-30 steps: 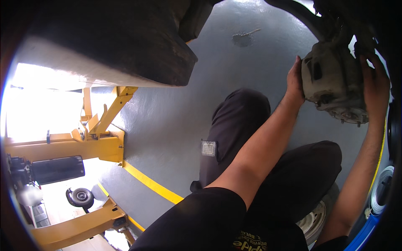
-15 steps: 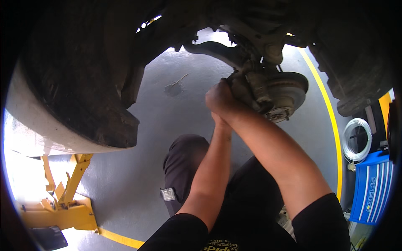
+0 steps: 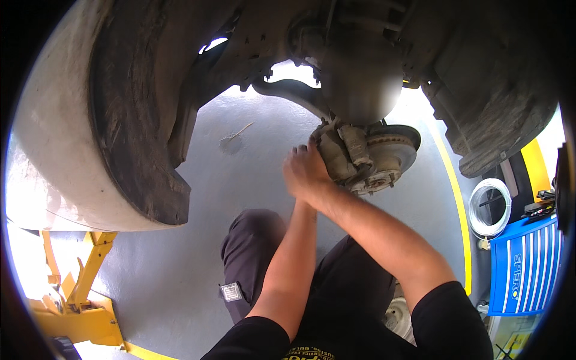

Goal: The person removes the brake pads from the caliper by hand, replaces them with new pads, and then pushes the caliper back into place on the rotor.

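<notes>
A dirty brake caliper (image 3: 332,155) sits over the edge of a ventilated brake disc (image 3: 393,150), whose hub (image 3: 379,180) with wheel studs faces me. My right hand (image 3: 305,171) is closed with curled fingers at the caliper's left side, its fingertips close to the rear end. Whatever it grips is hidden. The left forearm (image 3: 288,264) rises beneath the right wrist, and my left hand is covered by the right one, so its fingers do not show.
A dark wheel-arch liner (image 3: 138,120) and white bumper (image 3: 60,150) hang at left, above a yellow lift part (image 3: 84,312). A suspension arm (image 3: 288,93) runs behind the caliper. At right stand a blue tool cabinet (image 3: 525,267) and coiled clear hose (image 3: 489,207).
The view has tilted, so the caliper and disc appear lower and further left. Both hands remain together beside the caliper, the right still closed.
</notes>
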Motion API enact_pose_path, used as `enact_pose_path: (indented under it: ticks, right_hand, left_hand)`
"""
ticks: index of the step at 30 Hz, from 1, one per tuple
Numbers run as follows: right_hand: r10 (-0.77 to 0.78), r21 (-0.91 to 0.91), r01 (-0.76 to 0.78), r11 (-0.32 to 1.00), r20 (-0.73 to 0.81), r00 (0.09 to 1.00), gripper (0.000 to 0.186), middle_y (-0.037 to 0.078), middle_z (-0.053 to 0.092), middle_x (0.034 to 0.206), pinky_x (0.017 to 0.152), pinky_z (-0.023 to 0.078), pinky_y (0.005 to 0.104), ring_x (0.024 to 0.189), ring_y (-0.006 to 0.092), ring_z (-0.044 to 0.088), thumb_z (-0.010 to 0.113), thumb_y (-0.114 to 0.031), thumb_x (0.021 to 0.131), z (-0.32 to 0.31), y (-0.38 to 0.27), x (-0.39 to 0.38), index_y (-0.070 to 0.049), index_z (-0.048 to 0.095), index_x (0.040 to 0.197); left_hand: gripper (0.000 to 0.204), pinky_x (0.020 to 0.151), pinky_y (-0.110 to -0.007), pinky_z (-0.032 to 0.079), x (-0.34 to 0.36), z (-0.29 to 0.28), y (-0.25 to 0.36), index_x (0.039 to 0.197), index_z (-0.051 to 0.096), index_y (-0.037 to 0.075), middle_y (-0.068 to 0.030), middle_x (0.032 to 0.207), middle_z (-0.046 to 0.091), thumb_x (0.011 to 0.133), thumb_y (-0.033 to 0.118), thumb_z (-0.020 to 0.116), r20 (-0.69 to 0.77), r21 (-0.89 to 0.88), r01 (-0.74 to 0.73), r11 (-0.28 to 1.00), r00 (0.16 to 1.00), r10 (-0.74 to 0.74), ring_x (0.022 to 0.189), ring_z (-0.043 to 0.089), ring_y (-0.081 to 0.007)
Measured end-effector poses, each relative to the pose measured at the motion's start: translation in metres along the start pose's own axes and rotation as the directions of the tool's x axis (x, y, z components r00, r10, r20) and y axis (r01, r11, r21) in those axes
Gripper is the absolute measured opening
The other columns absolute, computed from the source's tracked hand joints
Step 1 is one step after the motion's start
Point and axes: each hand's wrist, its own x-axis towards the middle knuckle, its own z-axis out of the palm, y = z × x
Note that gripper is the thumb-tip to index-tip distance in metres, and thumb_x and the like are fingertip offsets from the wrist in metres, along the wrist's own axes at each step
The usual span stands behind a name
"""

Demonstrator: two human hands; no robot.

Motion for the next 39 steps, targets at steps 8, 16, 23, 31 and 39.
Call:
enact_pose_path:
  ticks: [8,16,23,31,39]
  right_hand:
    - [-0.046,0.080,0.109,0.991,-0.557,0.829,0.026,0.005,0.069,0.107,0.110,0.037,0.0519,0.109,0.0244,0.064,0.065,-0.027,0.083,-0.001,0.027,-0.059,-0.009,0.074,0.099]
    - [0.113,0.141,-0.017,0.990,-0.713,0.692,0.014,-0.001,0.067,0.093,0.108,0.040,0.0424,0.097,0.0179,0.065,0.064,-0.027,0.079,0.031,0.017,-0.034,-0.015,0.071,0.075]
    - [0.116,0.236,0.047,0.970,-0.628,0.769,0.014,0.001,0.066,0.093,0.106,0.040,0.0431,0.100,0.0229,0.063,0.065,-0.027,0.080,0.023,0.016,-0.044,-0.015,0.072,0.077]
    - [0.207,0.569,0.321,0.757,-0.675,0.708,0.008,0.004,0.066,0.100,0.092,0.044,0.0427,0.096,0.0255,0.063,0.073,-0.016,0.077,0.010,0.005,-0.113,-0.010,0.069,0.081]
    - [0.159,0.450,0.235,0.861,-0.678,0.718,0.019,0.009,0.070,0.103,0.088,0.047,0.0461,0.099,0.0302,0.064,0.073,-0.017,0.081,-0.030,0.074,-0.093,-0.007,0.070,0.097]
  left_hand:
    - [0.034,0.080,-0.044,0.052,-0.013,0.065,-0.045,0.127,0.061,0.010,-0.0096,0.110,0.067,0.094,0.017,0.056,-0.257,0.159,-0.407,0.900,0.863,0.436,0.110,0.062,-0.0292]
    - [0.029,0.080,-0.043,0.053,-0.007,0.023,-0.017,0.124,0.060,0.007,-0.0098,0.112,0.066,0.099,0.019,0.051,-0.236,0.254,-0.342,0.905,0.885,0.401,0.105,0.063,-0.0272]
    - [0.029,0.079,-0.046,0.053,-0.017,-0.018,0.008,0.124,0.060,0.005,-0.0097,0.111,0.066,0.098,0.016,0.051,-0.161,-0.152,-0.205,0.967,0.970,0.181,0.101,0.063,-0.0278]
    - [0.036,0.092,-0.038,0.056,0.012,0.043,-0.058,0.122,0.060,0.005,-0.0104,0.120,0.066,0.111,0.032,0.039,0.594,-0.512,0.595,-0.620,0.766,0.245,0.108,0.066,-0.0232]
    - [0.040,0.102,-0.040,0.051,0.009,0.053,-0.060,0.127,0.062,0.002,-0.0115,0.122,0.069,0.109,0.035,0.048,0.657,-0.488,0.586,-0.646,0.734,0.170,0.111,0.066,-0.0259]
